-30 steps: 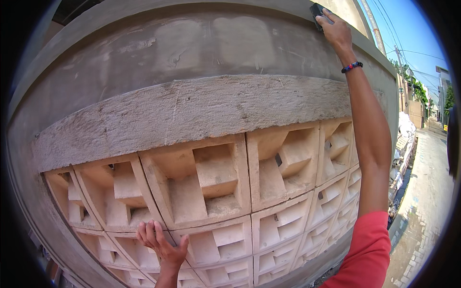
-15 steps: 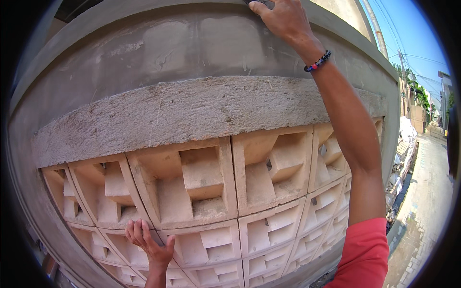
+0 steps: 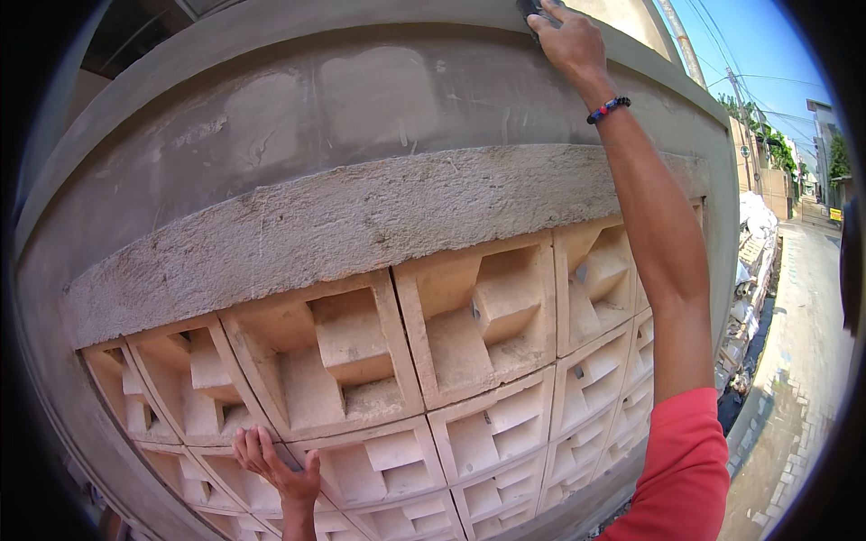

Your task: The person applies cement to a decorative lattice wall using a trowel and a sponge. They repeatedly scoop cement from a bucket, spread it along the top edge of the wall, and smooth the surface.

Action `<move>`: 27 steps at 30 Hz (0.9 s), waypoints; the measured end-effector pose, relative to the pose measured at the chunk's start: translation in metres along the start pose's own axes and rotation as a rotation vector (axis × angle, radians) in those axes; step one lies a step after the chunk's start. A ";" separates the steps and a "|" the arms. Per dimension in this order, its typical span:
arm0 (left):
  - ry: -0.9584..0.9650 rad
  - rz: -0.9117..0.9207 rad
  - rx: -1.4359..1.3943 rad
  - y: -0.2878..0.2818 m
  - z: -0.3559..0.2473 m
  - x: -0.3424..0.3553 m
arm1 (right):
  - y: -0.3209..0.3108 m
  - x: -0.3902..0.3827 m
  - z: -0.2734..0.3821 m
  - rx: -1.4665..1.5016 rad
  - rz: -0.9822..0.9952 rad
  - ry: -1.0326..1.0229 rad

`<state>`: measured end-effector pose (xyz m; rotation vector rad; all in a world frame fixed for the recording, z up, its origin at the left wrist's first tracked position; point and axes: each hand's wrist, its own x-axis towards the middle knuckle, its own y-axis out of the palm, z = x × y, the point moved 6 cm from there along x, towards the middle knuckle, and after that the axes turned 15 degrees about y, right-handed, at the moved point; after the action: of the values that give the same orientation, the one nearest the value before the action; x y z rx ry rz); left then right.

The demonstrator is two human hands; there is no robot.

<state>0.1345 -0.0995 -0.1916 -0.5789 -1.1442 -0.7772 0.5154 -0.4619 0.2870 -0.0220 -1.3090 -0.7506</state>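
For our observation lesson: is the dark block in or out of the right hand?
In: the right hand is closed on the dark block, at the wall's top band; the block shows only partly.

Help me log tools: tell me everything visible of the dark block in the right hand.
The dark block looks near-black, its material unclear. Only part shows: the right hand grips it and covers some of it, and the picture's upper edge seems to cut it off. It is at the wall's grey upper ledge; whether it touches there can't be told.

Right hand (image 3: 575, 43) raised high; left hand (image 3: 290, 478) lower, thumb (image 3: 312, 465) apart.
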 end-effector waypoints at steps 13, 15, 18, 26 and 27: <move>-0.025 0.013 0.052 -0.012 0.000 -0.004 | -0.025 0.032 -0.100 -0.015 0.017 0.200; -0.022 -0.015 0.020 -0.001 -0.004 -0.003 | -0.026 0.079 -0.185 -0.136 0.166 0.265; -0.019 -0.003 0.033 -0.003 -0.004 0.000 | -0.036 0.050 -0.153 -0.087 0.073 0.238; -0.018 0.086 0.101 -0.010 0.008 -0.008 | -0.019 -0.038 0.057 0.246 0.236 -0.217; -0.013 0.094 0.103 -0.012 0.008 -0.006 | -0.020 -0.035 0.044 0.245 0.221 -0.181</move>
<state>0.1193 -0.0991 -0.1948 -0.5485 -1.1537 -0.6311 0.4652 -0.4414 0.2616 -0.0377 -1.5352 -0.4039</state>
